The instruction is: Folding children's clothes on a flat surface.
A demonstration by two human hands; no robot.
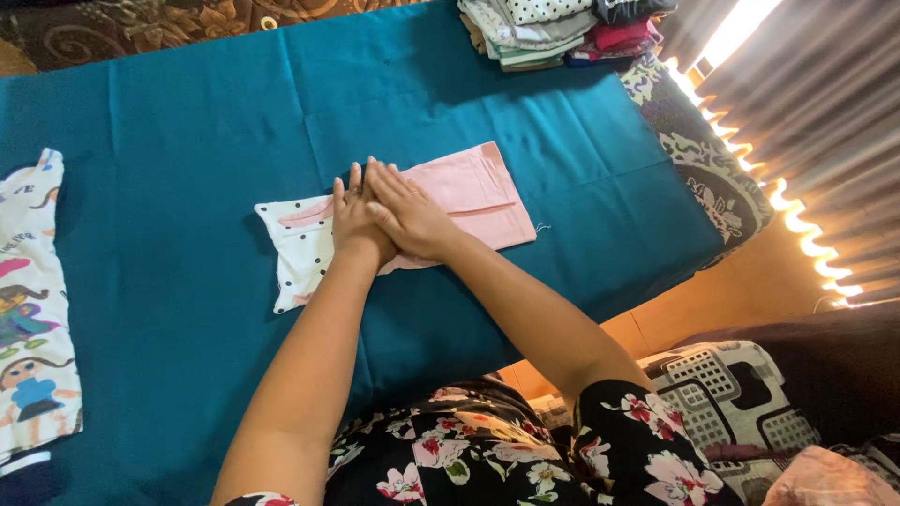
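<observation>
Your left hand (354,223) and right hand (405,217) lie flat and open, overlapped, grasping nothing, pressing the pink garment (450,201) in the middle of the teal cloth (187,281), so you seem to smooth a fold, and the next fold needs aligned edges.

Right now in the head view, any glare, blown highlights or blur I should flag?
Head view: highlights blown along the curtain at top right, where backlight leaks through its edge in a bright scalloped strip; the teal cloth is evenly lit, no glare. Soft shadow under the clothes stack. Both hands, left hand and right hand, and the pink garment are sharp; no motion blur.
</observation>
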